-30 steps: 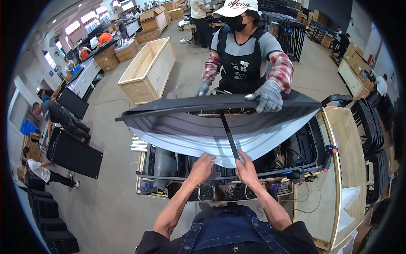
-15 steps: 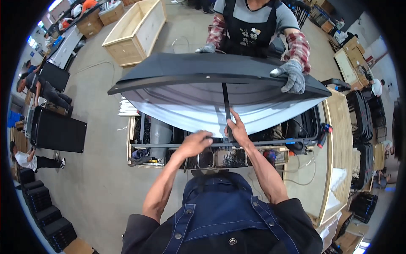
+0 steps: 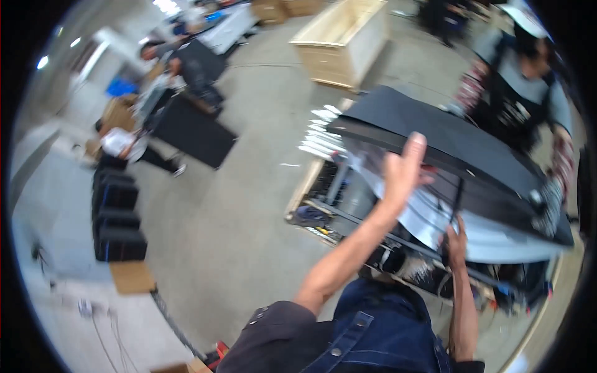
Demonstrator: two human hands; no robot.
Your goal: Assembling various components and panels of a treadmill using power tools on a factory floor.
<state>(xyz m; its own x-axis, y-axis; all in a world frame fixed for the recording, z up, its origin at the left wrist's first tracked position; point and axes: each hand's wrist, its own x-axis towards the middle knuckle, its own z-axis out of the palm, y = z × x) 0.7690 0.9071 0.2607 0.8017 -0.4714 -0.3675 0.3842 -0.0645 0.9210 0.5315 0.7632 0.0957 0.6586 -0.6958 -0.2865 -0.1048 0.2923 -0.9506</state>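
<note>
A large black panel (image 3: 435,124) is held tilted over a work frame, its pale, shiny underside (image 3: 423,221) facing me. My left hand (image 3: 403,168) is raised in front of the panel's near edge, fingers stretched and slightly blurred, holding nothing. A narrow black bar (image 3: 459,196) runs down from that edge across the underside. My right hand (image 3: 456,245) is closed round the bar's lower end. Across from me a co-worker's gloved hand (image 3: 548,208) grips the panel's right end; their other hand is near its far edge.
Below the panel lies a wooden-edged bench (image 3: 301,193) with a grey rail (image 3: 348,214) and loose parts. White strips (image 3: 320,130) stick out at its left corner. An open wooden crate (image 3: 333,56) stands beyond. Black stacked cases (image 3: 119,239) and other people are at the left.
The view has swung to the left, so the bench and panel appear farther right. My left hand has risen from the bar's lower area toward the panel's edge. My right hand stays on the bar.
</note>
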